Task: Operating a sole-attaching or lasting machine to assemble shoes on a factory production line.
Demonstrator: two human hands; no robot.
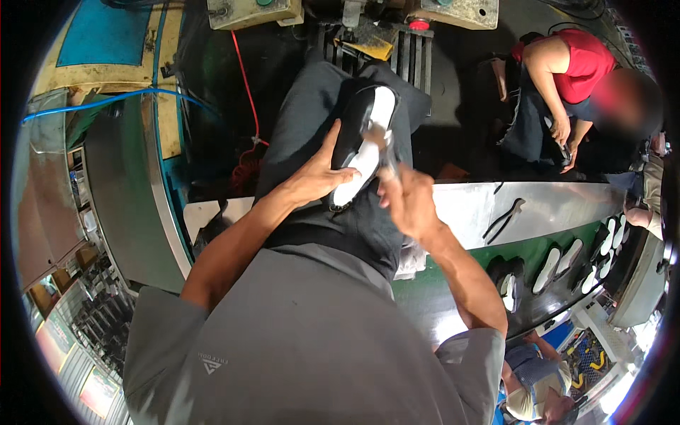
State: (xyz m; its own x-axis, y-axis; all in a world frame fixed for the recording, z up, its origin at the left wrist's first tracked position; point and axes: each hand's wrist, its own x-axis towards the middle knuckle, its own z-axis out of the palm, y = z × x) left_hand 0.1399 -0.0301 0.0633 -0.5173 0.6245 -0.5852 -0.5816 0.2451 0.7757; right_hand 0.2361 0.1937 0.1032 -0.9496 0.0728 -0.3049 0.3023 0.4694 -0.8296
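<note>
We see the left hand (315, 178) hold a black shoe with a white sole (364, 157) on dark cloth-covered legs (301, 117), while the right hand (411, 200) grips a blurry brown tool (375, 136) hiding part of it.

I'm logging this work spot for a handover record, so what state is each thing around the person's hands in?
Shoe: white underside up, lying over the lap.
Left hand: holding the shoe, thumb on its white underside.
Right hand: closed around a tool handle.
Hammer-like tool: raised or touching, blurred.
Pliers: lying on the metal bench, handles apart.
Red cord: straight above, coiled below.
</note>
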